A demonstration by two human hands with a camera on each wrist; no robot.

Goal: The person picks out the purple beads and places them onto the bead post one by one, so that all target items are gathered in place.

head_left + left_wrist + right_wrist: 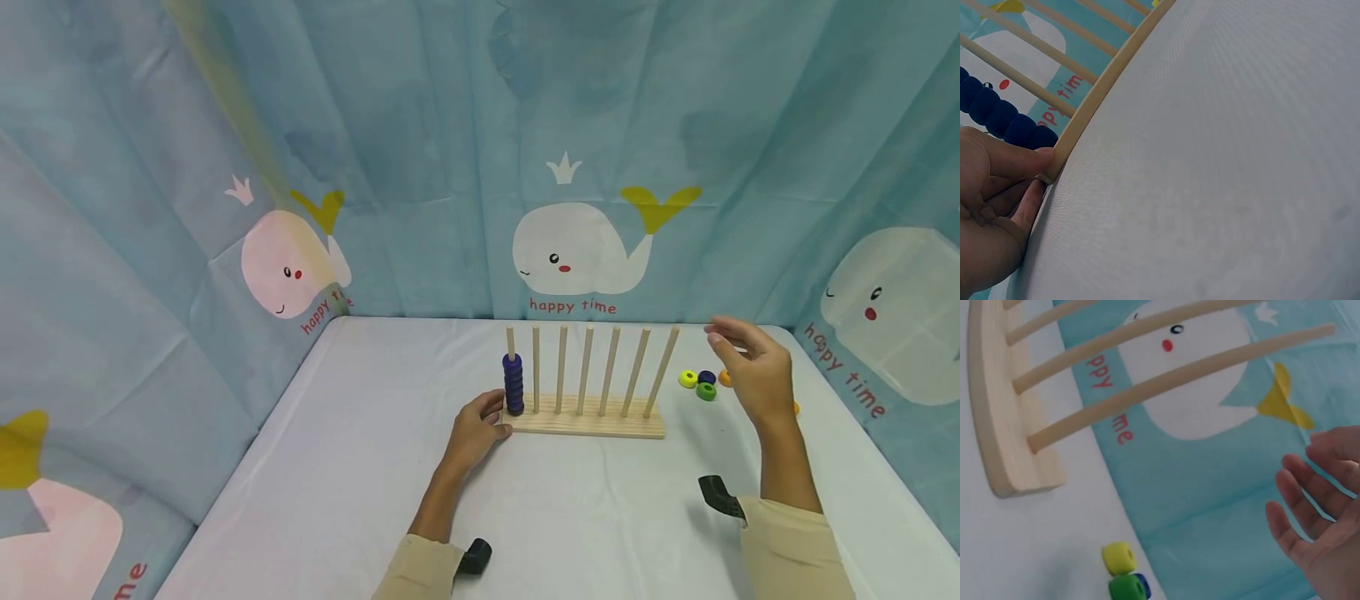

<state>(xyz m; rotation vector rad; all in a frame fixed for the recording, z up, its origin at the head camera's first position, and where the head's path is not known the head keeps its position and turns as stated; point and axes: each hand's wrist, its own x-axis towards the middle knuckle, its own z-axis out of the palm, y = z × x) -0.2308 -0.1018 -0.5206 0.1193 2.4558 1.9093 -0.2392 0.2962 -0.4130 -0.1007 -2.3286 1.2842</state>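
Note:
A wooden base (592, 427) with several upright pegs stands on the white table. A stack of dark blue rings (513, 383) sits on the leftmost peg. My left hand (480, 425) holds the base's left end; in the left wrist view its thumb (1019, 161) presses the corner of the base (1110, 75) with the other fingers curled below, beside the blue rings (997, 112). My right hand (753, 367) hovers empty to the right of the pegs, fingers relaxed (1322, 519). Loose yellow (687, 378), blue (707, 377), green (706, 391) and orange (724, 377) rings lie just beyond it.
A white cloth (375, 467) covers the table, which is walled on three sides by blue whale-print curtains (420, 167). In the right wrist view the yellow ring (1118, 557) and green ring (1127, 589) lie near the curtain, right of the base (997, 412).

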